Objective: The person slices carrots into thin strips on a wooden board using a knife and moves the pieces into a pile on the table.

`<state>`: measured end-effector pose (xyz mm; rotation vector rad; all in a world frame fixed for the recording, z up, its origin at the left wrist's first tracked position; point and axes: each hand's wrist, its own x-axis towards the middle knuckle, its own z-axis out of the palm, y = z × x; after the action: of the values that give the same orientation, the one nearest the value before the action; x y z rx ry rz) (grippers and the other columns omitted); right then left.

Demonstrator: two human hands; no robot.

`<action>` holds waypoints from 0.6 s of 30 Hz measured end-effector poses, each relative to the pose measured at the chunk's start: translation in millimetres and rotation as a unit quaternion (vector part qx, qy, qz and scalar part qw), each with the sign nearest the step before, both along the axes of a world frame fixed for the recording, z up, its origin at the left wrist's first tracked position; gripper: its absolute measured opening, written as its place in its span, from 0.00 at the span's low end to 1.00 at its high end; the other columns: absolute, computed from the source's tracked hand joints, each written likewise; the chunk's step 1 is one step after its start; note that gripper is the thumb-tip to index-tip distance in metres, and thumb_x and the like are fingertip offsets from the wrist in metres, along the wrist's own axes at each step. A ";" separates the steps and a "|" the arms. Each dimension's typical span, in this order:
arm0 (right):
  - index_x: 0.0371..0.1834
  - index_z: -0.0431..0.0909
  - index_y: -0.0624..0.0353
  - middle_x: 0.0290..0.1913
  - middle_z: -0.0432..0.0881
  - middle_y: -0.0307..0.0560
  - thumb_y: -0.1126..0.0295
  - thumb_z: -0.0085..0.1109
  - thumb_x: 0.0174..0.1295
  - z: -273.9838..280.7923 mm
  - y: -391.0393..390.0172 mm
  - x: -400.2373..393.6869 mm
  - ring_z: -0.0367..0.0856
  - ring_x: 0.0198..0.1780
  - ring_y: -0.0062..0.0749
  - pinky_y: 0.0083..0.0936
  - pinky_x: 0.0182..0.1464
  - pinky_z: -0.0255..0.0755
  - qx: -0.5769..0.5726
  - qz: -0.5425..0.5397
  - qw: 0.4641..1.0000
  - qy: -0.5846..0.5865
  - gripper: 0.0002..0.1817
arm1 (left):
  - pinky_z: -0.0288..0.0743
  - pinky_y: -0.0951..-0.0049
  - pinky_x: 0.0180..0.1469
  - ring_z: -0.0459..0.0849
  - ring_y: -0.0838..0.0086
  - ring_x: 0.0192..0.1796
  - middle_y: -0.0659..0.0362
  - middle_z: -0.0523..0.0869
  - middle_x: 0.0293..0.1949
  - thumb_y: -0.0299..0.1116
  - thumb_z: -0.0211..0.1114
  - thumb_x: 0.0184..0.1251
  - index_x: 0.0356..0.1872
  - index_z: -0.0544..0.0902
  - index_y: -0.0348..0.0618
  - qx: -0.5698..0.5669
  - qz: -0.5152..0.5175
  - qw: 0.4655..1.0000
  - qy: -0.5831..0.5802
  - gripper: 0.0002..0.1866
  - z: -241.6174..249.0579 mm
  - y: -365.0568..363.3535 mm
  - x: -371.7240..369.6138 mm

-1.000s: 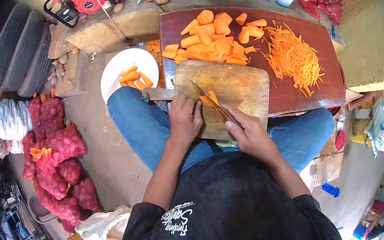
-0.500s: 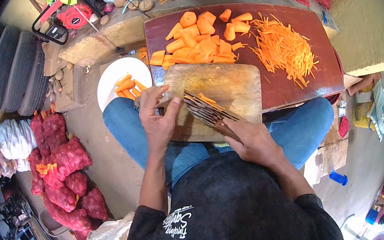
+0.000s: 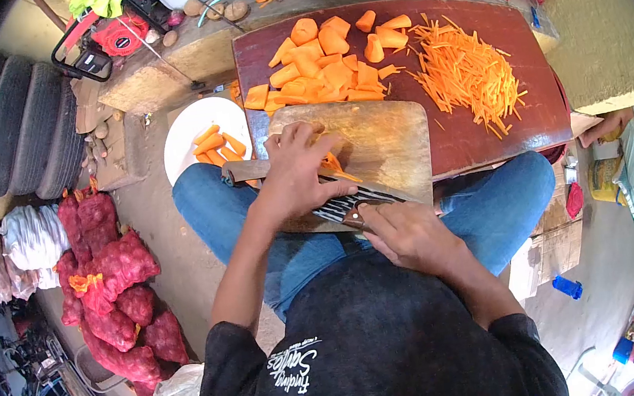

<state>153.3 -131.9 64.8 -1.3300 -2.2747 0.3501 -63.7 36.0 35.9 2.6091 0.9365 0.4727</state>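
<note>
My left hand [image 3: 299,172] is over the wooden cutting board [image 3: 393,140], its fingers and thumb curled around thin carrot slices [image 3: 339,171]. My right hand [image 3: 410,232] grips the wooden handle of a knife [image 3: 332,210]. Its dark, streaked blade lies low over the board's near edge, beside my left thumb. Beyond the board sit peeled carrot chunks [image 3: 309,79] and, to the right, a heap of carrot strips [image 3: 469,74]. Part of the slices is hidden under my left fingers.
The board rests on my lap against a dark red table [image 3: 536,101]. A white plate [image 3: 179,136] with carrot pieces stands left of it. Red mesh sacks [image 3: 114,265] lie on the left floor, near stacked tires [image 3: 11,126]. A blue object [image 3: 567,287] lies at right.
My left hand has come down to the right and closed around the carrot slices. The knife in my right hand has turned flatter and dropped toward the board's near edge.
</note>
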 end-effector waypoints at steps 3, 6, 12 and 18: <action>0.63 0.81 0.65 0.43 0.88 0.48 0.63 0.74 0.69 0.9 -0.3 -0.8 0.91 0.41 0.45 0.42 0.44 0.86 -0.005 0.006 1.000 -0.016 0.24 | 0.61 0.37 0.74 0.73 0.47 0.75 0.48 0.82 0.67 0.64 0.86 0.53 0.66 0.89 0.49 0.022 0.018 0.999 0.042 0.43 -2.0 1.7 -0.5; 0.62 0.82 0.64 0.42 0.87 0.48 0.63 0.74 0.70 -0.9 0.2 -2.7 0.91 0.40 0.44 0.42 0.43 0.86 0.003 0.016 1.000 -0.006 0.23 | 0.60 0.35 0.75 0.75 0.49 0.74 0.49 0.82 0.68 0.58 0.87 0.54 0.64 0.89 0.48 0.067 0.021 0.997 0.020 0.39 -9.3 11.0 -0.7; 0.61 0.82 0.64 0.39 0.86 0.46 0.62 0.73 0.70 5.0 2.3 -5.9 0.91 0.39 0.42 0.41 0.42 0.85 0.004 0.021 1.000 -0.022 0.22 | 0.61 0.37 0.75 0.77 0.51 0.74 0.51 0.83 0.68 0.52 0.84 0.62 0.64 0.89 0.51 0.077 0.012 0.995 0.060 0.31 3.6 -0.3 8.7; 0.62 0.82 0.64 0.40 0.87 0.46 0.62 0.73 0.70 -1.2 1.3 -2.5 0.91 0.39 0.43 0.42 0.42 0.85 -0.008 0.016 1.000 -0.016 0.23 | 0.62 0.44 0.78 0.77 0.51 0.76 0.50 0.85 0.68 0.50 0.85 0.63 0.69 0.89 0.51 0.009 0.040 0.999 -0.012 0.33 -5.0 12.7 -11.7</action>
<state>150.8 -130.6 63.6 -1.3168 -2.3274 0.3595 -75.4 48.7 30.9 2.5829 1.0375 0.5349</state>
